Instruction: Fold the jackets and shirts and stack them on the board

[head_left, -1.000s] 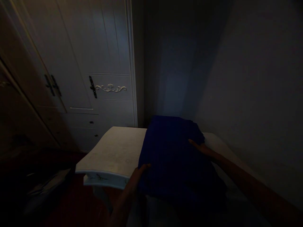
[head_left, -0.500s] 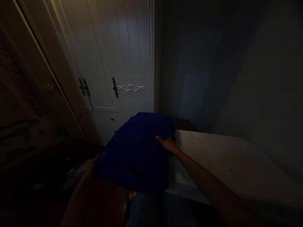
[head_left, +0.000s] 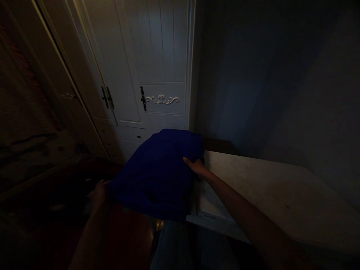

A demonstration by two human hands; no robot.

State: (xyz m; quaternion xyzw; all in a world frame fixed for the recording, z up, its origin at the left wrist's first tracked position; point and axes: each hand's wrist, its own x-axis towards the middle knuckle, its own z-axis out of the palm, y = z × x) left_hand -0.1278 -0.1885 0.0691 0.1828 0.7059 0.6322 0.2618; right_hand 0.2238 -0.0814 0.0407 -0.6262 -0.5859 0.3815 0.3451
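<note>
A dark blue folded cloth [head_left: 160,172], perhaps a garment, is spread between my hands at the left end of a pale tabletop [head_left: 253,191]. My left hand [head_left: 99,193] is closed on its left corner and pulls it to a point. On the right edge of the cloth lies my right hand [head_left: 198,168], thumb on top and the other fingers hidden underneath. What bears the cloth from below is hidden. The room is dim, so its folds show poorly.
Behind the cloth stands a white wardrobe [head_left: 160,48] with dark handles and a carved ornament. A dark wall [head_left: 253,75] rises behind the tabletop. At the left, dark items lie low near a patterned surface [head_left: 36,150].
My left hand has moved left and drawn the cloth's corner outward. The right hand keeps its grip and sits slightly further left in view. The camera has shifted a little.
</note>
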